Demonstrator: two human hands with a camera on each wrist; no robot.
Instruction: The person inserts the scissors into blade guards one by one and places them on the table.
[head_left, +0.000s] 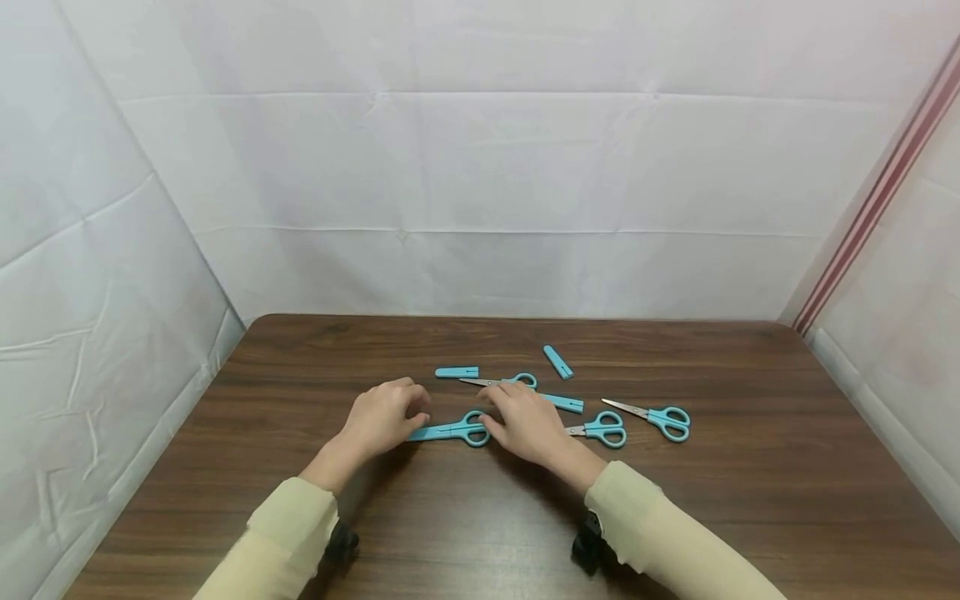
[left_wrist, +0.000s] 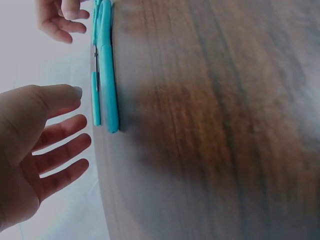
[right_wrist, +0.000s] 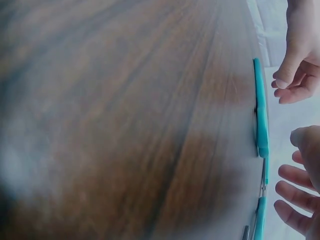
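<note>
where the head view looks down on the brown wooden table (head_left: 675,517), four pairs of teal scissors can be counted. one is capped scissors (head_left: 448,431) lying flat in the centre of the frame, between the two hands, with the sheathed blade pointing left. a second pair (head_left: 501,382) lies just above, blades bare. a third pair (head_left: 602,429) sits right of centre, its blade tips hidden behind the right wrist. a fourth pair (head_left: 654,417) lies further right, blades bare. three loose teal caps show: one (head_left: 457,372) above the left hand, one tilted cap (head_left: 558,362) highest on the table, and one (head_left: 564,403) partly covered by the right hand.

the left hand (head_left: 381,419) rests at the capped tip; in the left wrist view its fingers (left_wrist: 60,150) are spread and straight, holding nothing, just beside the sheath (left_wrist: 107,75). the right hand (head_left: 527,422) lies over the handle loops; in the right wrist view its fingers (right_wrist: 295,192) are relaxed and apart from the scissors (right_wrist: 261,115), gripping nothing.

both wrist views are blurred, the table grain smeared, and each cuts the scissors off at the frame edge. cream sleeves (head_left: 288,533) cover both forearms.
</note>
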